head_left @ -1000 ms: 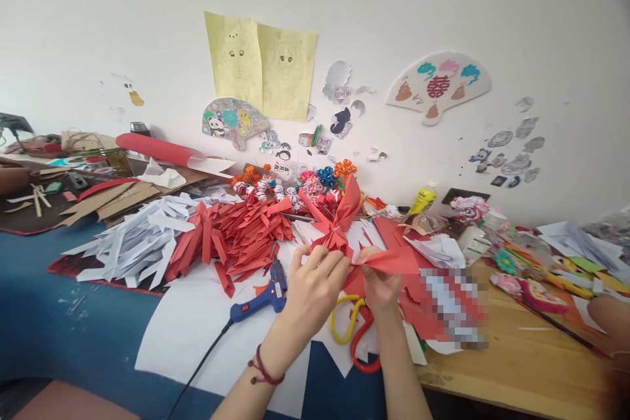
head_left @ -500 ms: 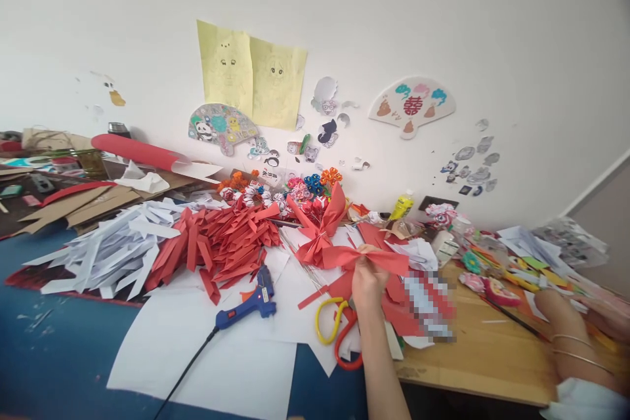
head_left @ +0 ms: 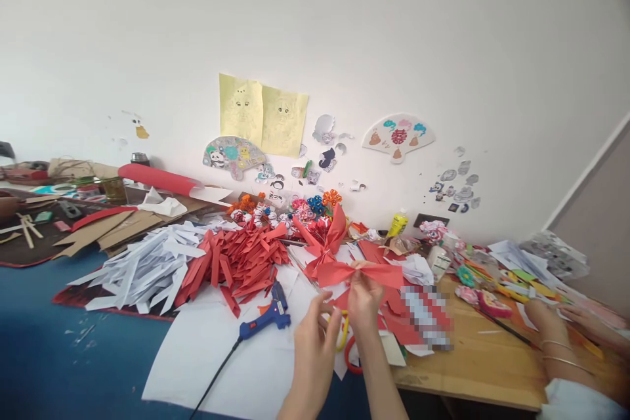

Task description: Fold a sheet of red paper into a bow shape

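Note:
My right hand [head_left: 365, 296] pinches a red paper strip [head_left: 335, 273] at its gathered middle, so the two ends fan out to either side like a bow. Just left of it, my left hand [head_left: 315, 341] is raised with curved fingers apart and nothing seen in it. Behind both hands lie scissors with yellow and red handles [head_left: 351, 356], partly covered. A blue glue gun [head_left: 268, 320] rests on white paper [head_left: 197, 361] to the left. Beyond the strip stands a larger red paper flower shape [head_left: 325, 243].
Piles of folded red strips [head_left: 241, 262] and white strips [head_left: 147, 262] lie to the left. Small craft flowers [head_left: 315, 207], a white bottle [head_left: 437, 264] and a yellow bottle [head_left: 398, 223] stand along the wall. Another person's hands [head_left: 546, 328] are at the right end.
My left hand has come up from below into view beside my right hand. My right hand still pinches the red strip. The view has tilted upward and shifted slightly left.

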`<state>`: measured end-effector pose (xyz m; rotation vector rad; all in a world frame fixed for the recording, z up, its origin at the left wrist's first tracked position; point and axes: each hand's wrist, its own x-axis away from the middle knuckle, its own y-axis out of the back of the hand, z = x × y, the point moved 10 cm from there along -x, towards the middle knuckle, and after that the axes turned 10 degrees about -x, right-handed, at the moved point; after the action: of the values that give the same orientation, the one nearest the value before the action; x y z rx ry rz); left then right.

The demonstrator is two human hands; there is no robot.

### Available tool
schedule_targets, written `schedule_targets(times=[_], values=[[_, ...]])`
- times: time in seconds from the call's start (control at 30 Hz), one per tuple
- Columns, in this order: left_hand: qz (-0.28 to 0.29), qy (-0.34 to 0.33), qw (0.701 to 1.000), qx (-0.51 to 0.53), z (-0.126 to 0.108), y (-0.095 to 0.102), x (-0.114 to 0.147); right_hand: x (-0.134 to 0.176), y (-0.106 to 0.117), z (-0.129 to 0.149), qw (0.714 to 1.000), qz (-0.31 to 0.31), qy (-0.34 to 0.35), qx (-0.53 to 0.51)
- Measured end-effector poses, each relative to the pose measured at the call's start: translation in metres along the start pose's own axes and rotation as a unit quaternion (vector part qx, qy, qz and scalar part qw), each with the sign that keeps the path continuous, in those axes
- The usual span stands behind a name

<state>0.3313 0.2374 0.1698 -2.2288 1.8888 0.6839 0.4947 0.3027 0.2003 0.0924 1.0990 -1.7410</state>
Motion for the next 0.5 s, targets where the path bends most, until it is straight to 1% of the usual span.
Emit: schedule_targets(times=[0.07, 0.13, 0.2, 0.27, 0.4, 0.47, 0.5], values=[[-0.005, 0.039, 0.997, 0.061, -0.006, 0.009, -0.013, 0.017, -0.014, 0.003, 1.0, 0.003, -0.003, -0.005], [-0.028, 0.051, 0.995, 0.077, -0.01, 0.023, -0.018, 0.032, -0.025, 0.002, 1.0, 0.008, -0.01, -0.009], [-0.049, 0.056, 0.994, 0.081, -0.008, 0.037, -0.02, 0.045, -0.034, -0.003, 1.0, 0.012, -0.021, -0.013], [-0.057, 0.062, 0.992, 0.089, -0.001, 0.046, -0.023, 0.054, -0.039, -0.011, 0.999, 0.014, -0.031, -0.015], [-0.06, 0.083, 0.99, 0.099, 0.017, 0.054, -0.028, 0.063, -0.038, -0.035, 0.999, 0.007, -0.047, -0.011], [-0.055, 0.093, 0.989, 0.105, 0.027, 0.053, -0.022, 0.062, -0.032, -0.046, 0.999, 0.003, -0.047, -0.005], [-0.05, 0.1, 0.988, 0.107, 0.032, 0.052, -0.014, 0.06, -0.028, -0.052, 0.999, 0.003, -0.045, -0.001]])
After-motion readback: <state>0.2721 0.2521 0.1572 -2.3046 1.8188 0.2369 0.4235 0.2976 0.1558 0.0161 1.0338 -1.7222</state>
